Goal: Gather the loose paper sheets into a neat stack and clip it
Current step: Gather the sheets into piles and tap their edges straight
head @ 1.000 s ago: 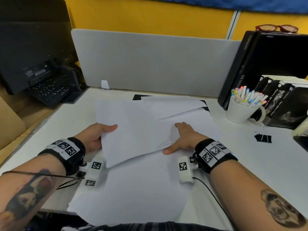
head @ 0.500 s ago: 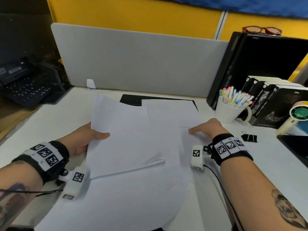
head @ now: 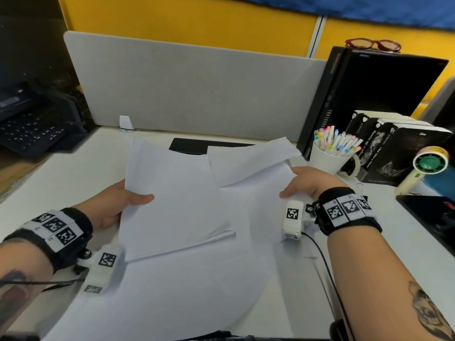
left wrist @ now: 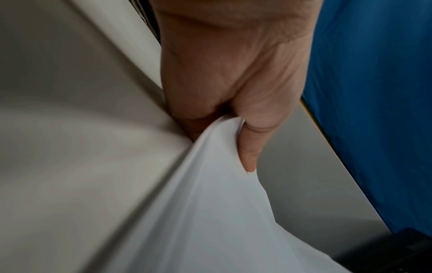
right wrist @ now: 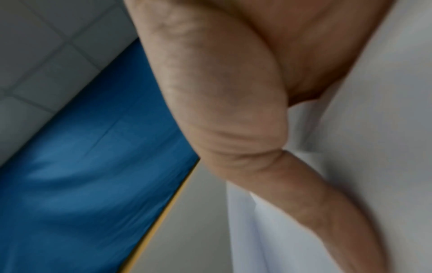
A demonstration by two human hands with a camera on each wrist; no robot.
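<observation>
Over on the left, the left hand [head: 115,205] has a bundle of gathered sheets [head: 172,205] pinched at its edge, thumb on top and the other fingers [left wrist: 187,110] curled underneath. Looks like that's the stack in the making, held up off the worktop [head: 73,168] so more pages can go onto it. Its edges aren't squared up yet; the corners fan out a bit.

More loose sheets [head: 172,291] lie flat under and in front of that hand, spread toward the person.

Moving right, the right hand [head: 307,183] is on another couple of sheets [head: 251,163], which curl up off the worktop just past its fingers. My guess is it's pulling them toward the bundle. Honestly can't tell if it's pinching them or just pressing flat: the fingers are behind the paper from above, and the wrist view is a blur.

The binder clip [head: 359,187] sits just beyond the right wrist, mostly hidden behind the strap, so clipping is a way off. Nearby there's a mug of markers [head: 330,156].
</observation>
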